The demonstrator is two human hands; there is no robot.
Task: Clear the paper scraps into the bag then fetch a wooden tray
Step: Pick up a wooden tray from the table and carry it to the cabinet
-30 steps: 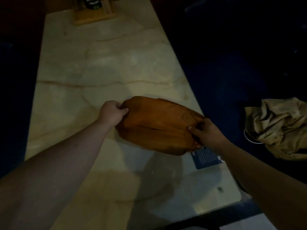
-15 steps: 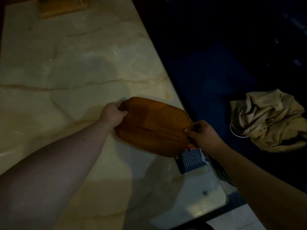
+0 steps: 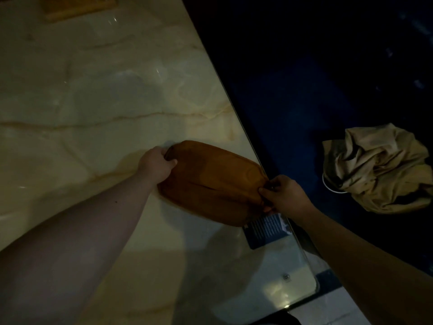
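An oval brown wooden tray [image 3: 210, 184] is held over the right part of the marble table [image 3: 93, 102], close to its right edge. My left hand [image 3: 155, 164] grips the tray's left end, thumb on top. My right hand [image 3: 282, 195] grips its right end with the fingers curled around the rim. A crumpled tan paper bag [image 3: 377, 167] lies on the dark floor to the right of the table. No paper scraps show on the table in this dim light.
A dark card with printed text [image 3: 266, 228] lies on the table just under the tray's right end. A light wooden stand [image 3: 77, 7] sits at the table's far edge. A glass sheet's rounded corner [image 3: 311, 287] overhangs at the near right.
The view has swung left, so the table fills more of the frame. The tray stays gripped in both hands and has barely moved on the table.
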